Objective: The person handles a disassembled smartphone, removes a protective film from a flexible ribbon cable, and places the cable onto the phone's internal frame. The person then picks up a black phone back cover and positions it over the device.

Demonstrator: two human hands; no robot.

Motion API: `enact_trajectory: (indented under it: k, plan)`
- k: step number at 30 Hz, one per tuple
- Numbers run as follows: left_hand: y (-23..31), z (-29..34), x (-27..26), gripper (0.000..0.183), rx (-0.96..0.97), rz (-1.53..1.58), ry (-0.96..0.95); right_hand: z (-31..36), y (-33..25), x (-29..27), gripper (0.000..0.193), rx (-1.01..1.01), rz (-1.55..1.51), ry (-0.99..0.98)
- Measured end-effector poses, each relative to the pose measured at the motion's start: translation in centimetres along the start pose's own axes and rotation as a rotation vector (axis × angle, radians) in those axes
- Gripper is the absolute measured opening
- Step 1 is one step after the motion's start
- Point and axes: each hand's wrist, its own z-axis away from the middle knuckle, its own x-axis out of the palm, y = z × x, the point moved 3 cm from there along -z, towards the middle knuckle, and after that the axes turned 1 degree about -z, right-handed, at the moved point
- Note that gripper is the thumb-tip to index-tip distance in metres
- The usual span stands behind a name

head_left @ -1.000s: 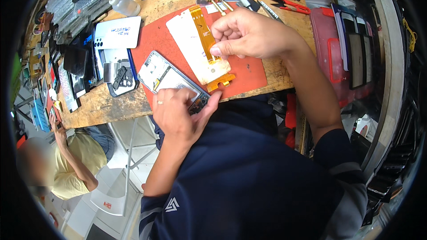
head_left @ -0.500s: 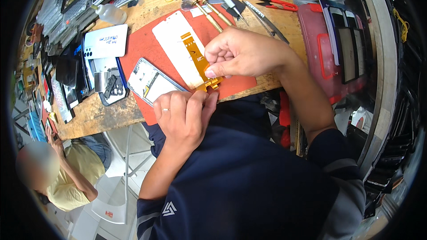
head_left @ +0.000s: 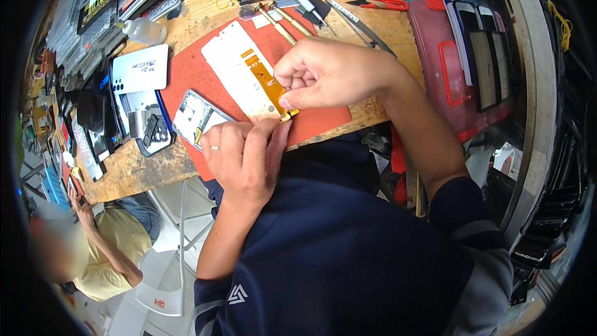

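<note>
An orange flex cable (head_left: 264, 78) lies along a flat white panel (head_left: 231, 68) on the red mat (head_left: 186, 65). My right hand (head_left: 326, 73) is closed, thumb and fingers pinching the cable near its lower end. My left hand (head_left: 241, 155), a ring on one finger, grips the small gold connector end (head_left: 289, 115) between thumb and fingertips. Left of the panel, an opened phone frame (head_left: 198, 118) sits partly behind my left fingers. The exact contact at the fingertips is partly hidden.
Brass-handled tools (head_left: 280, 25), a screwdriver (head_left: 303, 1), tweezers (head_left: 357, 22) and red-handled snips (head_left: 379, 2) lie beyond the mat. To the left are a white bottle (head_left: 145, 32) and a phone back cover (head_left: 140, 68). A pink case (head_left: 435, 62) is at right; another person (head_left: 112, 249) sits lower left.
The bench scene has shifted slightly left in view. The cable's gold end, spread out before, now shows less between my fingertips. Both hands keep their grip.
</note>
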Motion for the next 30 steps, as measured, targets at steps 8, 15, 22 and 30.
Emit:
enact_trajectory:
  k: [8,15,22,30]
  plan:
    - [-0.04,-0.14,-0.26,0.031,0.031,-0.037,-0.010,-0.46,-0.15,0.06,0.038,0.010,0.053,0.002]
    - [0.10,-0.28,-0.30,0.028,0.071,-0.039,-0.010,-0.41,-0.50,0.19,0.040,-0.017,0.087,0.008]
    - [0.15,-0.28,-0.26,0.026,0.099,-0.077,0.008,-0.33,-0.98,0.32,0.040,0.002,0.112,0.055]
    - [0.12,-0.19,-0.11,0.026,0.084,-0.075,0.013,-0.54,-0.92,0.42,0.036,0.014,0.176,0.063]
